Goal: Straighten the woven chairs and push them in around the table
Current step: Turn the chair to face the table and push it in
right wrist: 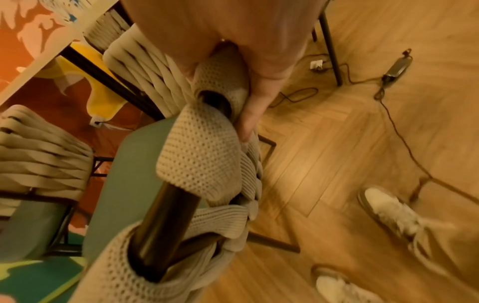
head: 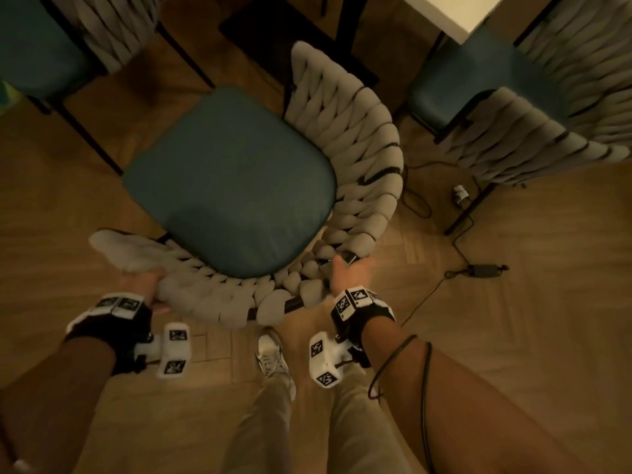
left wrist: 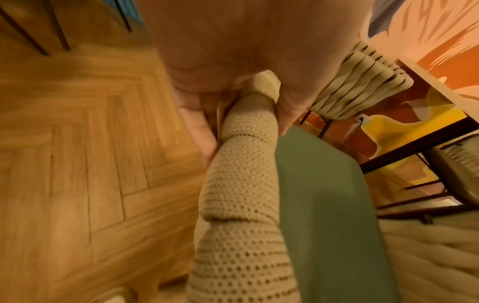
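Note:
A woven chair (head: 359,159) with a teal seat cushion (head: 232,179) and a curved cream rope back stands turned on the wooden floor, away from the white table (head: 441,12) at the top. My left hand (head: 143,285) grips the left end of the back rail; the left wrist view shows its fingers (left wrist: 204,135) curled round the woven rail (left wrist: 246,164). At the right side of the rail my right hand (head: 342,271) holds on too, with fingers (right wrist: 254,106) wrapped over the weave and dark metal tube (right wrist: 160,221).
Two more woven chairs stand by, one at top left (head: 113,32) and one at right (head: 533,124) partly under the table. A power adapter (head: 485,270) and its cables lie on the floor at right. My white shoe (head: 272,357) is just behind the chair.

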Available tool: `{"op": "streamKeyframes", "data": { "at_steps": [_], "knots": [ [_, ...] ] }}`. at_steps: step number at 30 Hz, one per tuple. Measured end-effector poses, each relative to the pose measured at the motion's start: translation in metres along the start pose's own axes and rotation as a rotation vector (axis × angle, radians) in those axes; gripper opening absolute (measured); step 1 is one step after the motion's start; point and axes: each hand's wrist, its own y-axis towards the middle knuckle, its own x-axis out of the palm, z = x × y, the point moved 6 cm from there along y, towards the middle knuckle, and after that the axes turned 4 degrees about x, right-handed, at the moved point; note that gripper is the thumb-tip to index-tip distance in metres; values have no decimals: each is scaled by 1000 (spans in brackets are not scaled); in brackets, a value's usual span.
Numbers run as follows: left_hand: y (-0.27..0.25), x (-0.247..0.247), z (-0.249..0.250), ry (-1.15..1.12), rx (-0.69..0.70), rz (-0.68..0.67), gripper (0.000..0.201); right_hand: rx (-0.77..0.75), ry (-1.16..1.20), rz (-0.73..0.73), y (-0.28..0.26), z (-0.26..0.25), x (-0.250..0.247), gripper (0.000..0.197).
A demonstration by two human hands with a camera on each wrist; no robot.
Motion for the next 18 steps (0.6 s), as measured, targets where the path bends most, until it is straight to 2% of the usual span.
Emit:
{"op": "streamKeyframes", "data": {
  "at_steps": [3, 6, 10, 12, 15, 18],
  "knots": [
    [8, -28, 35, 43, 66, 88, 54, 67, 57, -48, -17, 9, 32, 49],
    [-3, -39, 35, 74, 108, 217, 58, 98, 66, -86, -23, 8, 45, 57],
    [-32, 3, -18, -42, -95, 206, 80, 55, 106, 42, 10, -29, 17, 79],
    [-36, 20, -24, -107, -96, 230, 76, 17, 83, 108, 37, -58, 1, 82],
    [-21, 22, -15, -101, -96, 242, 54, 9, 15, 129, 74, -106, -14, 71],
    [-11, 11, 0, -25, -121, 300, 50, -1, -87, 131, 99, -133, -20, 54]
  ]
}}
